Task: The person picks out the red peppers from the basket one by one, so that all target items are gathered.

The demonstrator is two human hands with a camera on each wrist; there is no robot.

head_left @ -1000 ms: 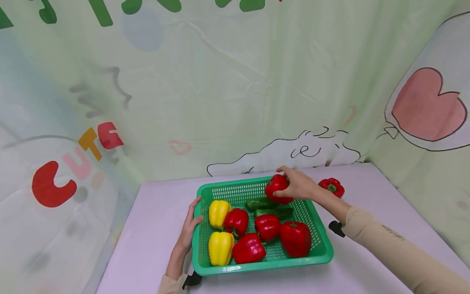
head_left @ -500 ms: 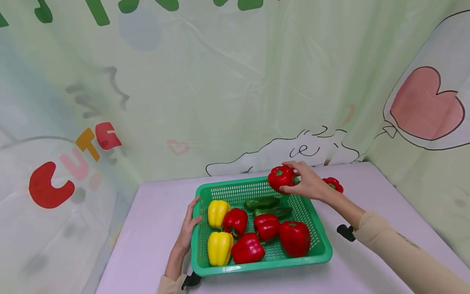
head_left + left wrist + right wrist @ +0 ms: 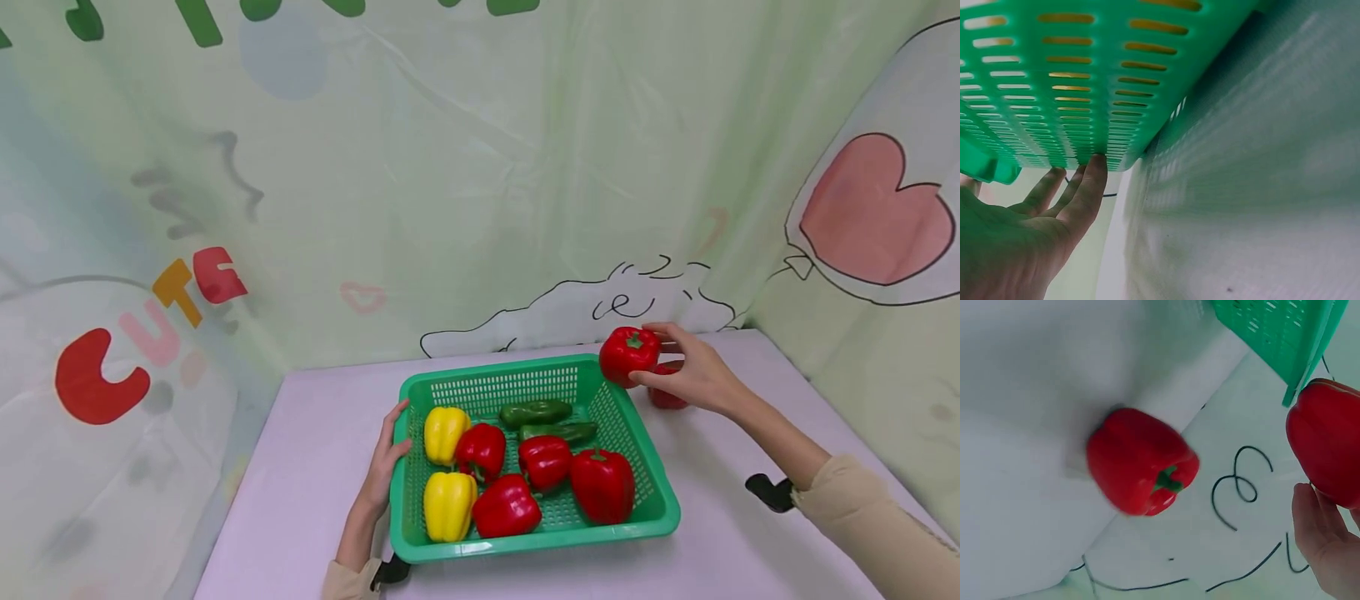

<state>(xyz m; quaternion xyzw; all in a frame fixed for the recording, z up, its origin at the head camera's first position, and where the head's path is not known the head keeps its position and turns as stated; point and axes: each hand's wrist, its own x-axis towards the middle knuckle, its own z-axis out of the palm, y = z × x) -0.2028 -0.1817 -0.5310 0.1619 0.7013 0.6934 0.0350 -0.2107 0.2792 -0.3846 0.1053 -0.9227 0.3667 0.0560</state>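
Note:
My right hand (image 3: 693, 371) pinches a red bell pepper (image 3: 628, 357) between thumb and fingers, above the far right corner of the green basket (image 3: 525, 552). Behind that hand, a second red bell pepper (image 3: 1141, 462) lies on the table outside the basket, partly covered in the head view. My left hand (image 3: 382, 462) rests against the basket's left side. In the left wrist view its extended fingers (image 3: 1088, 194) touch the slotted outer wall. Inside the basket lie two yellow bell peppers (image 3: 450, 507), several red bell peppers (image 3: 602, 487) and two long green cucumber-like vegetables (image 3: 558, 432).
The basket stands on a pale lilac table (image 3: 300, 467). A printed curtain (image 3: 450, 208) rises behind the table's back edge and along both sides.
My right hand has lifted the red bell pepper from the basket's far right part and carried it right, over the corner rim. The left hand stays at the basket's side.

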